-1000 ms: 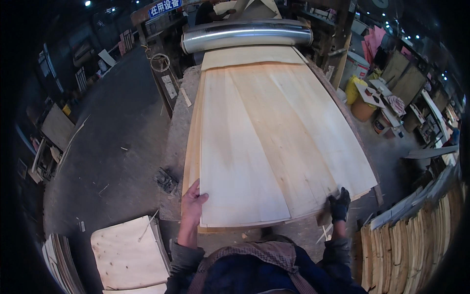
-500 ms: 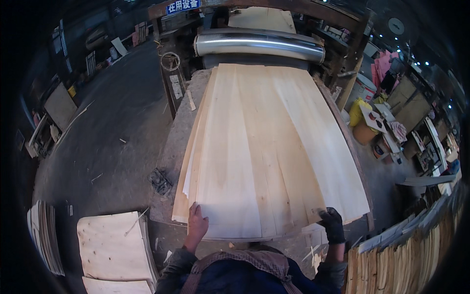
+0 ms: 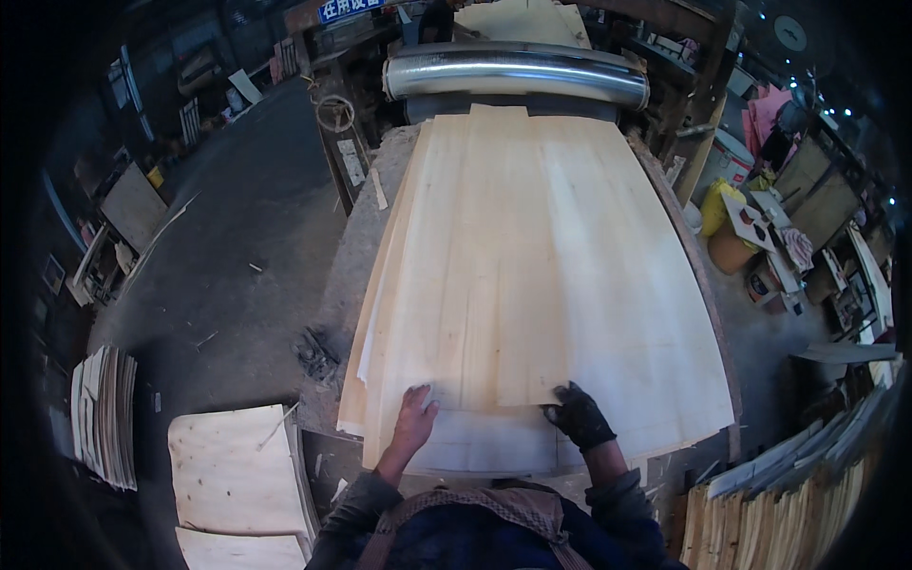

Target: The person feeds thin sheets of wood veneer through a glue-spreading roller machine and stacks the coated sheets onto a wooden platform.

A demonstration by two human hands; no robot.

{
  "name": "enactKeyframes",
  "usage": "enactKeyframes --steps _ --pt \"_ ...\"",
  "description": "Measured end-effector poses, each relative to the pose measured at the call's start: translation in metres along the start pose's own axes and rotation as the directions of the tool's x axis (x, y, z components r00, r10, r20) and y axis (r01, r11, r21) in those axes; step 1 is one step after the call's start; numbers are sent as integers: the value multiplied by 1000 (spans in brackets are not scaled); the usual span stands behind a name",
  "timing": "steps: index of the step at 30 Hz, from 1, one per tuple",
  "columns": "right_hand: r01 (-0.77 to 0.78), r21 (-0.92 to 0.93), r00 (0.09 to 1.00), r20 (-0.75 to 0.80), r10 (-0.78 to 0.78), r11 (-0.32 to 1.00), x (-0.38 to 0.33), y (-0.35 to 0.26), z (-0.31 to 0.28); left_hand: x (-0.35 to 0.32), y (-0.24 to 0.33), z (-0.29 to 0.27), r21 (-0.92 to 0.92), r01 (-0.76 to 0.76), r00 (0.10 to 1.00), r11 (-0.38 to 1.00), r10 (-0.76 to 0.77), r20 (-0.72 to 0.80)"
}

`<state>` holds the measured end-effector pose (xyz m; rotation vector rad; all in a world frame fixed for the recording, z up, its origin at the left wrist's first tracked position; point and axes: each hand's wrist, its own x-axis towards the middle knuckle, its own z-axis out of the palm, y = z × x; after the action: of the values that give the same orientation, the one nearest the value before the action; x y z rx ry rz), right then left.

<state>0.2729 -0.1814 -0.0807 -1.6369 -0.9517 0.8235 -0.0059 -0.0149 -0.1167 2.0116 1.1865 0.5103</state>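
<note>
Thin pale wood veneer sheets (image 3: 503,285) lie overlapped in a stack on a worktable in front of me. A narrower veneer strip (image 3: 499,209) rests on top, reaching farther toward the metal roller than the sheets around it. My bare left hand (image 3: 413,421) lies on the near left part of the stack, fingers apart, left of the strip's near end. At that end's right corner is my right hand (image 3: 581,418), in a dark glove with fingertips showing. Its thumb and fingers are spread at the corner; any contact beneath them is hidden.
Beyond the stack, a shiny metal roller (image 3: 518,74) spans a rusty frame. A crumpled dark rag (image 3: 316,351) sits on the table's left edge. Veneer piles stand at lower left (image 3: 237,465) and lower right (image 3: 774,513). Buckets and a yellow bag (image 3: 715,204) are at right.
Both hands have left the stack's near edge and moved farther onto it; the right hand has also come well leftward. A narrower strip now shows on top. My view has shifted slightly.
</note>
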Motion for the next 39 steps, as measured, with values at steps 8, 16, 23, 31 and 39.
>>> enactKeyframes --steps 8,16,23,31,39 --pt "-211 342 947 305 105 916 30 -39 11 20 13 -14 -611 298 951 733 -280 127" --pt "-333 892 942 329 67 307 97 49 22 9 -14 -11 232 36 981 972 10 -195" --pt "171 770 970 -241 32 615 215 58 22 -5 -32 3 311 57 987 949 -7 -159" --pt "-241 822 953 99 288 516 157 57 26 -6 -51 -11 26 187 974 982 -182 -132" --pt "-388 866 871 233 431 316 178 9 7 2 -42 -40 -321 178 963 930 -232 -138"
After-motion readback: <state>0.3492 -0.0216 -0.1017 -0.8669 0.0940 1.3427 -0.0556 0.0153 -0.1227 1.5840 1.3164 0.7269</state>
